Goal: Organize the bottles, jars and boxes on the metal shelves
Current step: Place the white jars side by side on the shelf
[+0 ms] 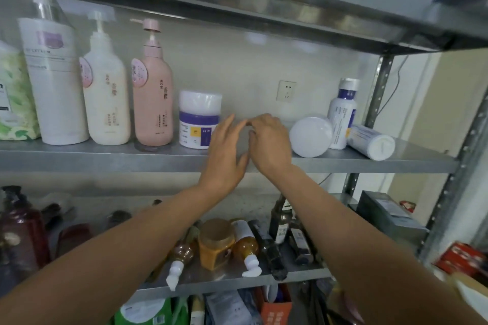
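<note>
On the middle metal shelf [105,158] stand a tall white bottle [54,81], a cream pump bottle [107,87], a pink pump bottle [153,92] and an upright white-and-purple jar [198,120]. My left hand [227,150] hovers just right of that jar, fingers straight, holding nothing. My right hand [269,140] hangs beside it with loosely bent fingers, also holding nothing. To its right a white jar [311,137] lies on its side, a white-and-blue bottle [342,113] stands upright, and a white tube bottle [369,141] lies flat.
The lower shelf [216,281] carries amber pump bottles [245,245], an amber jar [215,243], dark bottles [280,221] and a grey box [388,213]. A dark red bottle [21,229] stands at left. A green refill pouch [13,103] sits far left. A wall socket [286,91] shows behind.
</note>
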